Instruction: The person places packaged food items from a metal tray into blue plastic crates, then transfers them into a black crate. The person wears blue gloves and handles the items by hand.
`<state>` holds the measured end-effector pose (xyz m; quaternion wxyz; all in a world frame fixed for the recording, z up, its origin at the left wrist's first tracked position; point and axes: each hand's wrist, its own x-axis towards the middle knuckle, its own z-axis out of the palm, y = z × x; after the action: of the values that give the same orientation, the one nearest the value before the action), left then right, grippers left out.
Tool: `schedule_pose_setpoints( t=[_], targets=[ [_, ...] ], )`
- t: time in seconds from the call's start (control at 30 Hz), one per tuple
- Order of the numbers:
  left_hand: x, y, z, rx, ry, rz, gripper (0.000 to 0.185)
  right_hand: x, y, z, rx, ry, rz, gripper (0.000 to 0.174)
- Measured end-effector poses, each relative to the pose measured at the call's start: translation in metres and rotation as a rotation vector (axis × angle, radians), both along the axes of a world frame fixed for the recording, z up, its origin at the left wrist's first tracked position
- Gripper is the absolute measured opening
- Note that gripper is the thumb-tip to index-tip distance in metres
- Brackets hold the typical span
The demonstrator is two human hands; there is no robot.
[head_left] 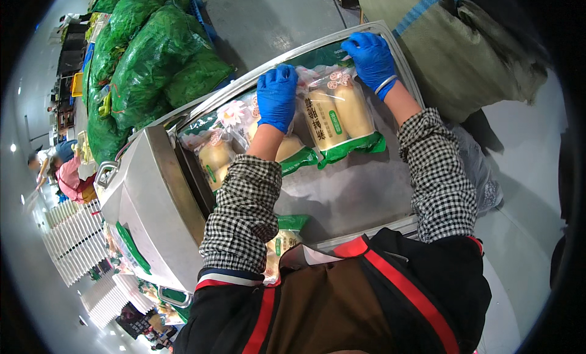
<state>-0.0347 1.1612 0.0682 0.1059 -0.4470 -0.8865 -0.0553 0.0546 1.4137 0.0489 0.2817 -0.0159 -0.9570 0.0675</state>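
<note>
Both my hands wear blue gloves. With its fingers curled, my left hand point(277, 97) grips the upper left end of a clear printed bag of peeled lotus root point(342, 111). My right hand point(371, 63) pinches the same bag near its upper right corner. That bag lies flat in the steel chamber of a vacuum packing machine point(352, 189), its green end towards me. Beside it, partly under my left hand and forearm, is a second lotus root bag point(293, 150). A third bag point(213, 157) lies farther left, near the steel lid point(160, 189).
Another lotus root bag point(284, 239) lies at the near edge, partly covered by my sleeve. Green mesh sacks point(155, 65) are piled beyond the machine at left. A large woven sack point(448, 51) stands at right. People point(71, 177) work far left.
</note>
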Motion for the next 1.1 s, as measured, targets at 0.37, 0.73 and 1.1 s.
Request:
schedule_pose_setpoints(
  t=[0.37,0.73,1.1],
  targets=[
    [-0.013,0.011,-0.012,0.019,-0.175,0.184,0.006,0.01,0.003,-0.017,-0.321,0.184,-0.24,0.019],
    [-0.013,0.021,-0.007,0.047,-0.157,0.268,0.01,0.065,-0.058,-0.058,-1.196,0.043,-0.362,0.024],
    [-0.019,0.023,0.002,0.014,-0.183,0.274,0.03,0.066,-0.052,-0.058,-1.251,0.071,-0.374,0.025]
  ],
)
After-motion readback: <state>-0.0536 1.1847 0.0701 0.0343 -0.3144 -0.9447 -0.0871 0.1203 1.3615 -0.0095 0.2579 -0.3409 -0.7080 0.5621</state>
